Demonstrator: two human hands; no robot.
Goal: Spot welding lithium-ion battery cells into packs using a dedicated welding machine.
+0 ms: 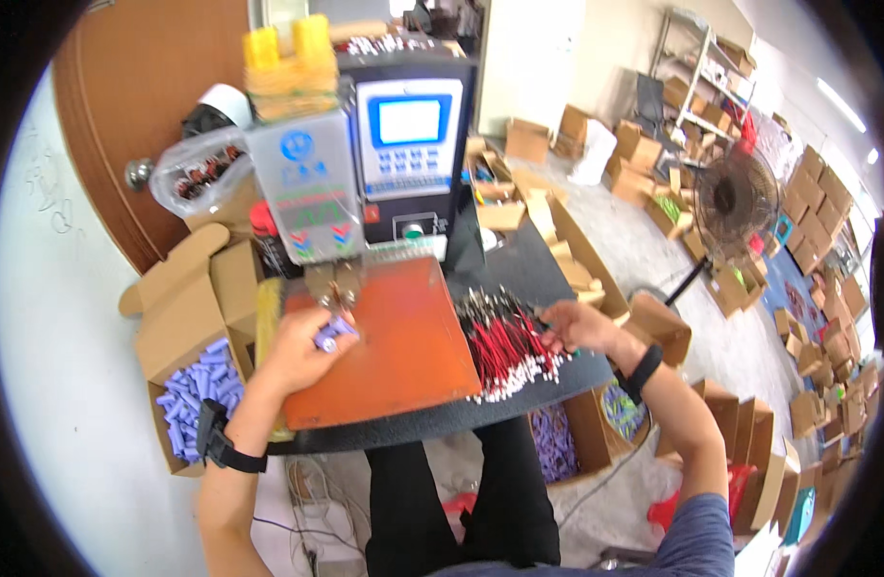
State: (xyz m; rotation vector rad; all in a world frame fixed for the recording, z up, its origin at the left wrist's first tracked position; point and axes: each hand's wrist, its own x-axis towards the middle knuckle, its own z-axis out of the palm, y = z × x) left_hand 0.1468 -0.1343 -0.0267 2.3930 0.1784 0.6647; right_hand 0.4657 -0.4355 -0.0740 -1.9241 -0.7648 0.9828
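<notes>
Cells pinched in left hand at electrodes, likely being aligned; right hand half-curled by wires, hold unclear; wire probably needed next.

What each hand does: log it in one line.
left hand: holds purple cylinders, near grey machine head | right hand: at red wires

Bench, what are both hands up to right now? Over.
Left hand: grip closed on purple cylinders, below grey machine panel. Right hand: at red wires, hold unclear. Nothing visibly blocking either.
</notes>
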